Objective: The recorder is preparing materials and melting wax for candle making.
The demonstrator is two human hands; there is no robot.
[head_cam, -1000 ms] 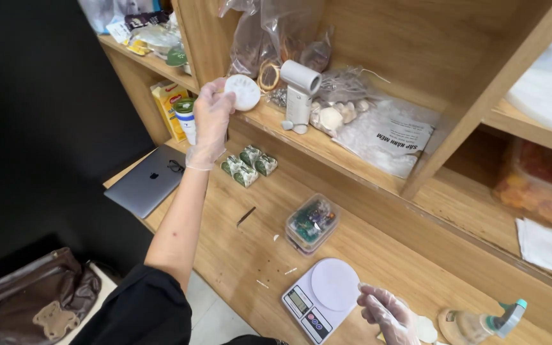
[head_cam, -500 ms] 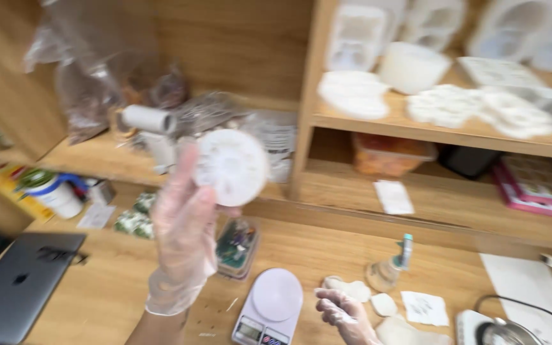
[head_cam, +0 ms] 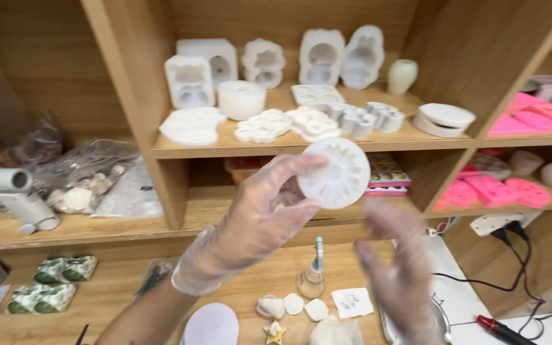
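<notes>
Hands gloved in clear plastic. Left hand grips a round white silicone mold by its edge, raised before the wooden shelf of white molds. Right hand, blurred, open, fingers spread, just below the mold, above the counter.

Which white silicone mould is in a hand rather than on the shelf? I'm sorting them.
The round, flat white mould, pinched in the gloved left hand before the shelf; the others sit on it.
</notes>
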